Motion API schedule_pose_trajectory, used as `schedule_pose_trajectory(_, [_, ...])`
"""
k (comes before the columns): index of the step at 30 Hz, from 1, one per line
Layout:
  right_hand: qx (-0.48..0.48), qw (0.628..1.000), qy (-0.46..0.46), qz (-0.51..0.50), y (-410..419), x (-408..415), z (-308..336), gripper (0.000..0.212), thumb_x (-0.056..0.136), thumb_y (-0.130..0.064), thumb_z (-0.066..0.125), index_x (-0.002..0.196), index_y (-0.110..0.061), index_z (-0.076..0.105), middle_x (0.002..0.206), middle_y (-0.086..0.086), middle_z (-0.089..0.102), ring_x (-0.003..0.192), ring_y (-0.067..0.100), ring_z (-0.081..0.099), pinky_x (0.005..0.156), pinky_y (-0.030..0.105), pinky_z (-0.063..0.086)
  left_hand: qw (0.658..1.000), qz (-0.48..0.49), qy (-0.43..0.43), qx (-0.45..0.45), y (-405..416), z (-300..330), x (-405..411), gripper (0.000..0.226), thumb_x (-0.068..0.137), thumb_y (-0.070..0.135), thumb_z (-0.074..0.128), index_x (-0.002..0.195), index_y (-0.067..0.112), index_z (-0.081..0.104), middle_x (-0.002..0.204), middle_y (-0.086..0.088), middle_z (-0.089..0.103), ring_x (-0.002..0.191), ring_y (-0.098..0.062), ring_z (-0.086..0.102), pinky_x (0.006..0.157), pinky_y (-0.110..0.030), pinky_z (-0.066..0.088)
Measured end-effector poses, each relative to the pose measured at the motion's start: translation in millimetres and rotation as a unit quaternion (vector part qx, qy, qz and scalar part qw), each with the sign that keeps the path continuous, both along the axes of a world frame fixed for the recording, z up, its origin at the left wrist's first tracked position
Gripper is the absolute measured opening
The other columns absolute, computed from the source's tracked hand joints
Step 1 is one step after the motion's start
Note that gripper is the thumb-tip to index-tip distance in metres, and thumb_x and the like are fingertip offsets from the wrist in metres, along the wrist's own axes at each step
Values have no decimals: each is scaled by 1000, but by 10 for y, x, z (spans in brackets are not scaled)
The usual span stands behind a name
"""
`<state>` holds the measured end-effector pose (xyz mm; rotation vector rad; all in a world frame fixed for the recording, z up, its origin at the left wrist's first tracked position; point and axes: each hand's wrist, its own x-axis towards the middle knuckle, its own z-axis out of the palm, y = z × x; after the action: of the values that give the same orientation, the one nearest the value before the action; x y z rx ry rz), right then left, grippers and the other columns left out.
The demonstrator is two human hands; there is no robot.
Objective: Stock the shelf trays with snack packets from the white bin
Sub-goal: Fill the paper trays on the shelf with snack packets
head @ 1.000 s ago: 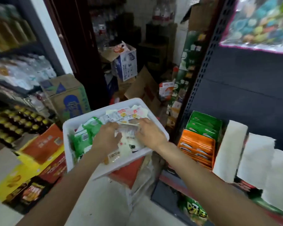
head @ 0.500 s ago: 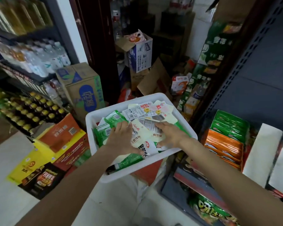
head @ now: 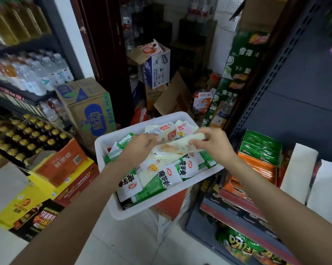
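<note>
Both hands are over the white plastic bin (head: 104, 144), and between them I hold a small bunch of pale, translucent snack packets (head: 177, 145) lifted just above the heap. My left hand (head: 140, 148) has its fingers curled round the bunch's left end, thumb on top; my right hand (head: 212, 144) pinches the right end with fingers bent over the edge. Below them the bin is crowded with loose green-and-white snack packets (head: 172, 175) and more pale ones along the far wall. Just to the right of the bin, on the dark metal shelf (head: 238, 224), I see a green cardboard tray of green packets (head: 261, 148) standing behind an orange cardboard tray of orange packets (head: 257, 167); my right forearm crosses in front of the orange one. Two white rolled bundles (head: 299, 169) lean beside these trays. To the left, a brown cardboard carton with blue print (head: 90, 109) stands on the floor near rows of yellow-capped dark bottles (head: 23, 138).
</note>
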<state>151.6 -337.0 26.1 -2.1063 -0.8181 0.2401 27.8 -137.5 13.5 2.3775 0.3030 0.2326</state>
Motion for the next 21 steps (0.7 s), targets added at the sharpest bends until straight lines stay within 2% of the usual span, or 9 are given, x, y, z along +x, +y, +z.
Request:
schedule_pose_trajectory(1, [43,998,38,-12,16,-7,59,7,80,-15,74,76,-18,69,73,3,70,65,15,66,66,38,55,999,-14,1,-31,-10,44,28,34,99,32,43,85,8,63,58,-3,44,53,-15,43,56,-30,34])
schedule_pose_trajectory(3, [61,997,42,-28,57,-25,110,14,81,-15,73,73,-24,66,76,-7,69,67,6,67,66,32,56,997,-32,-2,-74,-44,86,72,42,98,39,44,89,3,63,68,-13,57,61,-20,54,62,-34,41])
schedule_pose_trajectory(5, [67,996,24,-56,86,-37,106,13,82,-17,73,72,-22,64,77,-5,69,70,8,67,67,34,54,992,-34,-19,-119,-87,95,102,36,98,36,45,82,11,65,74,-2,67,71,-12,62,71,-34,47])
schedule_pose_trajectory(9, [91,987,20,-133,2,-76,47,8,83,-16,71,80,-12,65,78,-2,68,73,13,65,69,36,54,976,-27,-25,-216,-222,137,117,21,95,26,54,77,23,65,69,17,66,68,3,60,68,-19,46])
schedule_pose_trajectory(12, [108,981,-13,-163,-118,-118,91,12,82,-15,72,86,-10,62,80,-2,64,71,5,60,64,24,51,975,-65,4,-214,-354,158,150,10,92,19,59,94,25,66,88,20,67,77,11,62,70,-7,45])
schedule_pose_trajectory(14, [116,977,-40,-173,-219,-121,146,15,81,-16,73,89,-13,62,85,-3,61,73,3,56,64,16,46,970,-78,17,-228,-449,179,184,13,93,16,58,98,26,66,97,16,68,87,8,62,81,-12,47])
schedule_pose_trajectory(17, [82,979,-59,-180,-452,-104,204,20,80,-23,73,97,-19,64,95,-1,57,85,11,53,74,21,44,955,-102,47,-276,-662,223,263,19,93,8,55,104,18,67,106,3,70,100,-10,65,91,-26,48])
schedule_pose_trajectory(19, [56,982,-76,-165,-642,-93,218,22,79,-24,74,99,-20,65,97,1,55,86,14,53,76,27,45,951,-128,69,-273,-868,258,343,24,90,0,55,104,17,66,107,-1,70,100,-14,64,91,-29,47])
schedule_pose_trajectory(21, [41,981,-107,-155,-844,-74,226,28,78,-24,75,104,-19,67,100,-1,53,91,13,52,81,26,44,950,-154,69,-263,-1128,273,429,23,90,3,58,101,22,66,101,2,70,94,-8,66,85,-24,50])
